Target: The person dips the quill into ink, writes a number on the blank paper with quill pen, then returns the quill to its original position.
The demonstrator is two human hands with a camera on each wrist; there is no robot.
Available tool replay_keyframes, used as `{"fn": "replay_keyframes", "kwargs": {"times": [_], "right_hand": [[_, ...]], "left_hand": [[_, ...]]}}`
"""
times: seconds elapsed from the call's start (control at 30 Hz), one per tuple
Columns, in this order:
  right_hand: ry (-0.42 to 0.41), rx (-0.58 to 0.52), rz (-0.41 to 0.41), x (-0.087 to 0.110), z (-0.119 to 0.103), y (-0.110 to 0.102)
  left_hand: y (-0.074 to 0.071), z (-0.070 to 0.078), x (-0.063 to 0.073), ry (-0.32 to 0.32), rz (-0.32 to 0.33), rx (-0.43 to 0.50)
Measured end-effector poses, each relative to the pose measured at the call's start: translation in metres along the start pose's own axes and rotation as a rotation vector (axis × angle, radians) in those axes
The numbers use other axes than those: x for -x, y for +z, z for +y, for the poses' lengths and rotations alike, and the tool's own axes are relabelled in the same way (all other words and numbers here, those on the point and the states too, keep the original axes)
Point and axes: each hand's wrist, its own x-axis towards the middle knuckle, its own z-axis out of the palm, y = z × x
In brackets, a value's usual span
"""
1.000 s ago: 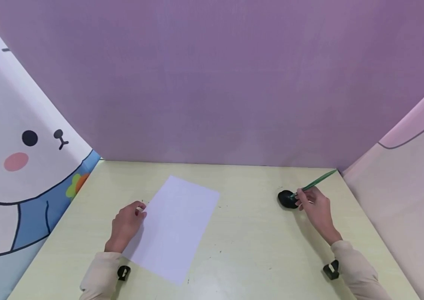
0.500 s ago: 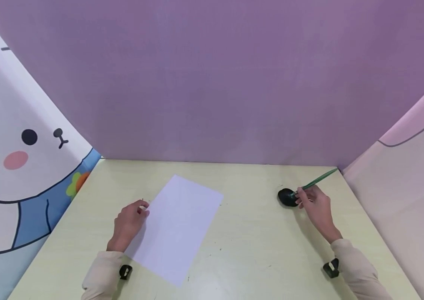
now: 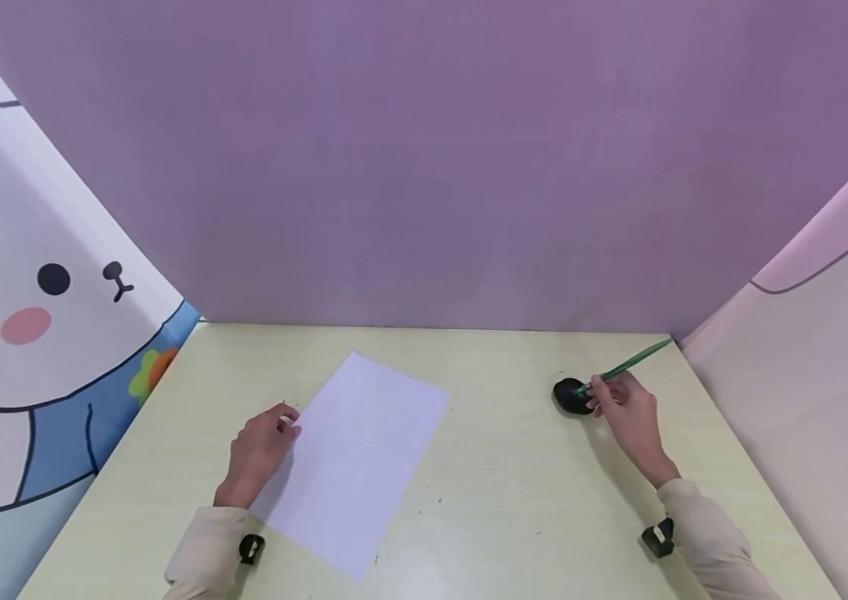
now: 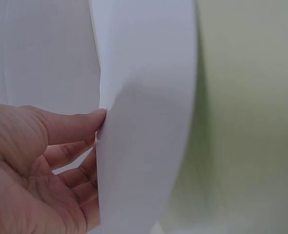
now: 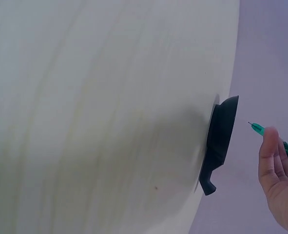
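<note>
My left hand (image 3: 258,454) pinches the left edge of a white sheet of paper (image 3: 359,462) between thumb and fingers. In the left wrist view the paper (image 4: 144,117) curves away from the thumb, with the table's surface beyond its far edge. At the right, my right hand (image 3: 629,417) pinches a slim green pen (image 3: 637,357), its long end slanting up to the right. The pen's fine tip (image 5: 255,126) points toward a small black, cup-like object (image 3: 572,396) on the table. In the right wrist view this object (image 5: 221,134) has a short bent projection at one end, and the tip shows apart from it.
Both hands work over a pale yellow table (image 3: 499,467) with several small dark specks on it. Behind the table rises a purple wall (image 3: 431,167). A cartoon-printed panel (image 3: 93,350) borders the left side, and a pink and pale panel (image 3: 814,375) the right.
The paper and left hand have shifted slightly to the right. The right hand, the pen and the black object stay nearly as they were; the head view has moved a little.
</note>
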Motion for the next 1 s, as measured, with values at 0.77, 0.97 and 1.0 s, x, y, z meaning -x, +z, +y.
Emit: {"fn": "replay_keyframes", "kwargs": {"times": [0.77, 0.97, 1.0], "right_hand": [[-0.014, 0.005, 0.015, -0.007, 0.037, 0.009], [-0.01, -0.024, 0.016, -0.008, 0.035, 0.012], [-0.008, -0.031, 0.018, -0.008, 0.034, 0.013]], "left_hand": [[0.002, 0.0, 0.001, 0.025, -0.018, 0.009], [0.002, 0.0, 0.002, 0.032, -0.014, 0.018], [0.002, 0.0, 0.002, 0.035, -0.013, 0.016]]}}
